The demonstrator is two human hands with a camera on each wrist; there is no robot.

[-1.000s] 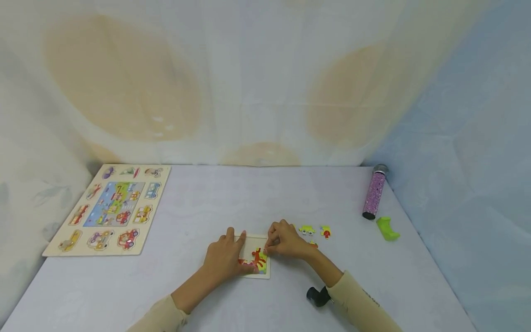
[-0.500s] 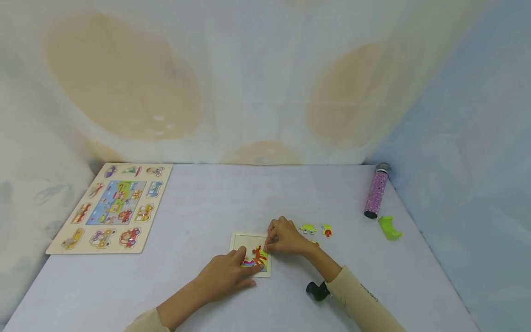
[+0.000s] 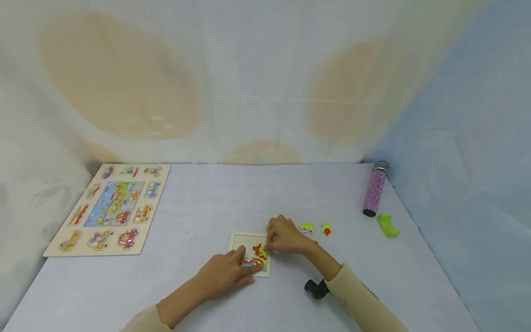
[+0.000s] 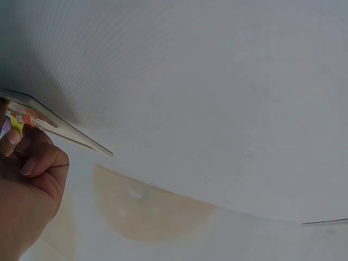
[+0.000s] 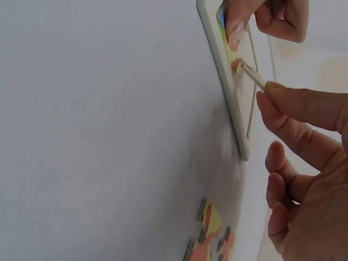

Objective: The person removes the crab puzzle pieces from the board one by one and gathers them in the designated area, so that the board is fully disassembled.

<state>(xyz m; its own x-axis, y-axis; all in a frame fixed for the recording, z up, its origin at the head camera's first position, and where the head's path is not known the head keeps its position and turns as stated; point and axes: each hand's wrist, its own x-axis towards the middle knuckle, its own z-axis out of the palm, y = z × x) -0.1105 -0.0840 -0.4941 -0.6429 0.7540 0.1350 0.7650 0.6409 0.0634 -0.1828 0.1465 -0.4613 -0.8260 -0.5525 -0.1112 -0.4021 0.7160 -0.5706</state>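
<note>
A small square puzzle tray (image 3: 233,244) with a pale rim lies on the table in front of me. Laid along its near side are colourful puzzle pieces (image 3: 249,262), partly hidden by my left hand (image 3: 224,275). One extended finger of that hand presses on them, as the right wrist view also shows. My right hand (image 3: 286,236) pinches a puzzle piece (image 5: 255,79) between thumb and index finger at the tray's right side. The piece is tilted, seen edge-on in the right wrist view, its lower end down at the pieces in the tray.
Several loose pieces lie beyond my right forearm, among them a yellow-green piece (image 3: 307,228) and a red-and-yellow piece (image 3: 326,229). A large vehicle puzzle board (image 3: 155,226) is at left. Right are a glittery purple microphone (image 3: 374,192), a green curved block (image 3: 387,226) and a black object (image 3: 316,289).
My left hand has shifted from the tray's left edge to its near side, one finger now on the pieces. The right hand stays near the tray's right edge; the piece it pinches has tilted.
</note>
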